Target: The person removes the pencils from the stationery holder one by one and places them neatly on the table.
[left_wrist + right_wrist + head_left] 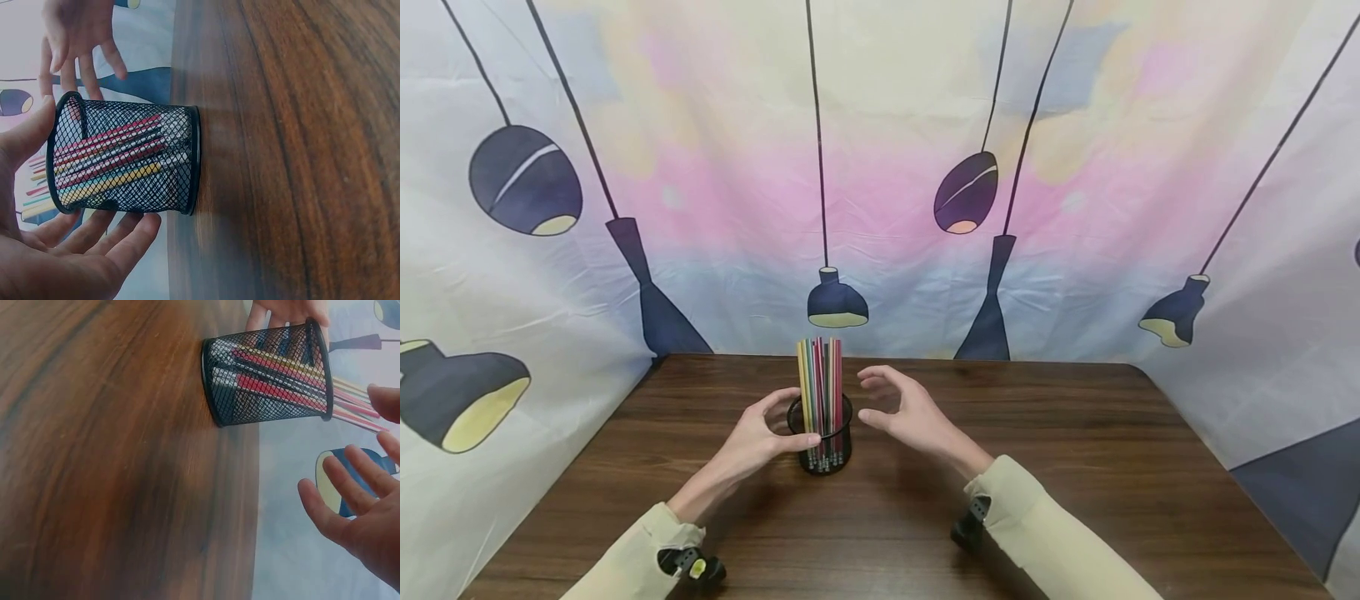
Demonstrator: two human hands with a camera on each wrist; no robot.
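A black mesh pencil cup [824, 454] stands upright on the wooden table, full of thin pencils [820, 375] in red, yellow, teal and dark colours that rise well above its rim. Around the cup's left side curves my left hand [767, 433], thumb at the near rim and fingers along the far side. The left wrist view shows those fingers [134, 240] against the mesh [125, 156]. My right hand [910, 412] hovers to the right of the cup, apart from it, fingers spread and loosely bent, holding nothing; the right wrist view shows this gap beside the cup [269, 378].
The dark brown wooden table [1037, 433] extends around the cup. Behind it hangs a pastel cloth backdrop [895, 108] printed with dark lamps. Each sleeve cuff carries a small black device, such as the one on the left wrist [692, 565].
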